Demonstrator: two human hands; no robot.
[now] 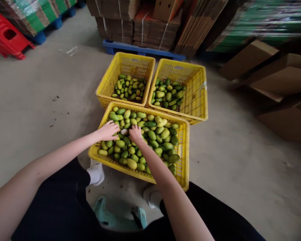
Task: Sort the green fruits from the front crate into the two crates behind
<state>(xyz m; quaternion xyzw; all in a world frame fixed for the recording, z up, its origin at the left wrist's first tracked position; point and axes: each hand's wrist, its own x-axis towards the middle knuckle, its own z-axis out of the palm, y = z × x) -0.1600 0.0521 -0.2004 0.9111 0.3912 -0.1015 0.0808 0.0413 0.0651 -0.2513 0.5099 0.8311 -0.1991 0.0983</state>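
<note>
A yellow plastic crate [186, 157] in front of my legs holds many oval green and yellow fruits, lemon-like in look. My left hand [108, 131] lies over the fruits near the crate's left side, its fingers stretched out and slightly apart. To the right of it, my right hand [135, 133] is lowered among the fruits with curled fingers; whatever is under those fingers is hidden. Between the two hands sits a whitish piece [124, 132], too small to identify.
Behind stand two more yellow crates, a left one [100, 87] and a right one [199, 90], both partly filled with similar fruits. Flattened cardboard [155, 31] is stacked on a blue pallet [142, 51]. Cardboard boxes [278, 78] lie right; a red stool [7, 36] stands far left.
</note>
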